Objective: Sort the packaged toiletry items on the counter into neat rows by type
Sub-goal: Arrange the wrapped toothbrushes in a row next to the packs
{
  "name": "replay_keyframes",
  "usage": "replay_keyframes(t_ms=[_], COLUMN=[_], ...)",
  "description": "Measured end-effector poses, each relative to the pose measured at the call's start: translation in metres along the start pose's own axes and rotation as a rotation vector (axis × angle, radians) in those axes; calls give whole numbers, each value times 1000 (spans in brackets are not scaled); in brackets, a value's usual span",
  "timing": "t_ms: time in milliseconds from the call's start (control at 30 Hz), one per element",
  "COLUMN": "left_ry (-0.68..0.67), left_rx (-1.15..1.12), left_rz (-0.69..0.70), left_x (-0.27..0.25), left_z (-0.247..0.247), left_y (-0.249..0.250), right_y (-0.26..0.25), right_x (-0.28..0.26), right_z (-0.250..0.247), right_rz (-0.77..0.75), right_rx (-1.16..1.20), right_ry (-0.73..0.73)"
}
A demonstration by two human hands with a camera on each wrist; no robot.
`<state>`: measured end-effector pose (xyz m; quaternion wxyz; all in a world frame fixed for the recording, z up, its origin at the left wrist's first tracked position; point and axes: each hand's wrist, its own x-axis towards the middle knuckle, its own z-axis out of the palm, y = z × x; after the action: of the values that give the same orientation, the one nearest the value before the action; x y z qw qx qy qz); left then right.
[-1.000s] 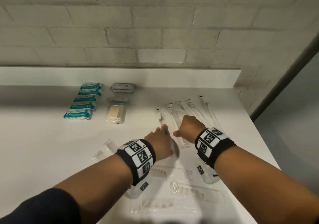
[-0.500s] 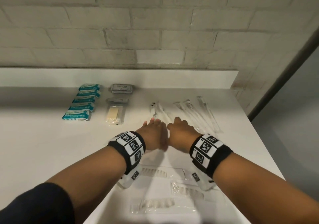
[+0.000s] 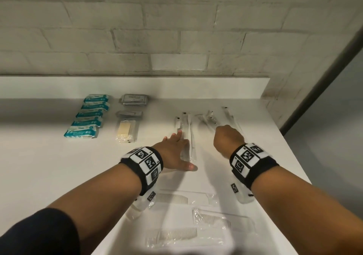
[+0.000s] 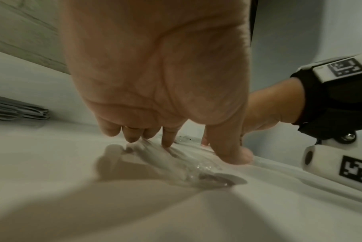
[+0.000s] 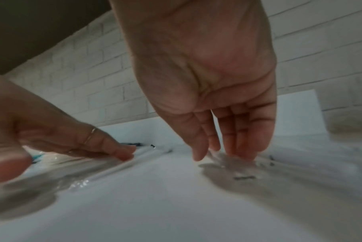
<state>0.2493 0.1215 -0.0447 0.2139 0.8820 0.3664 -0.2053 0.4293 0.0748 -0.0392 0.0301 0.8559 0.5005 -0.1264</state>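
Both hands had parted: the left hand pressed flat fingers on two wrapped toothbrushes, while the right hand, fingers straight and grasping nothing, touched the scattered toothbrush packets. Splitting that pile suggested the toothbrush row was being formed.

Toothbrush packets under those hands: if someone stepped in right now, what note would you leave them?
Left hand: open, fingers flat on two clear toothbrush packets.
Right hand: open, fingers touching the loose toothbrush packets further right.
Done: teal packs in a row far left; grey sachets and cream bar lined up beside them.
Left: straighten the toothbrushes; line up the comb packets at the counter's near edge.
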Motion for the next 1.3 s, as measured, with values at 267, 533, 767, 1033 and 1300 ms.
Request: replay_keyframes(t_ms=[267,533,767,1033,1300], left_ry=[-4,39,23,38,35], left_rx=[99,66,110,125,49], left_rz=[32,23,25,41,15], left_x=[17,16,23,20,27], left_z=[-1,-7,-1,-3,-2], left_y=[5,5,5,6,4], right_y=[-39,18,18,11,3], right_x=[6,27,33,29,25], right_z=[9,-8,-15,-10,-1], right_rz=[-158,93,-30,-140,-279], right_rx=[68,73,231,99,75], right_ry=[-90,51,-63,16,30])
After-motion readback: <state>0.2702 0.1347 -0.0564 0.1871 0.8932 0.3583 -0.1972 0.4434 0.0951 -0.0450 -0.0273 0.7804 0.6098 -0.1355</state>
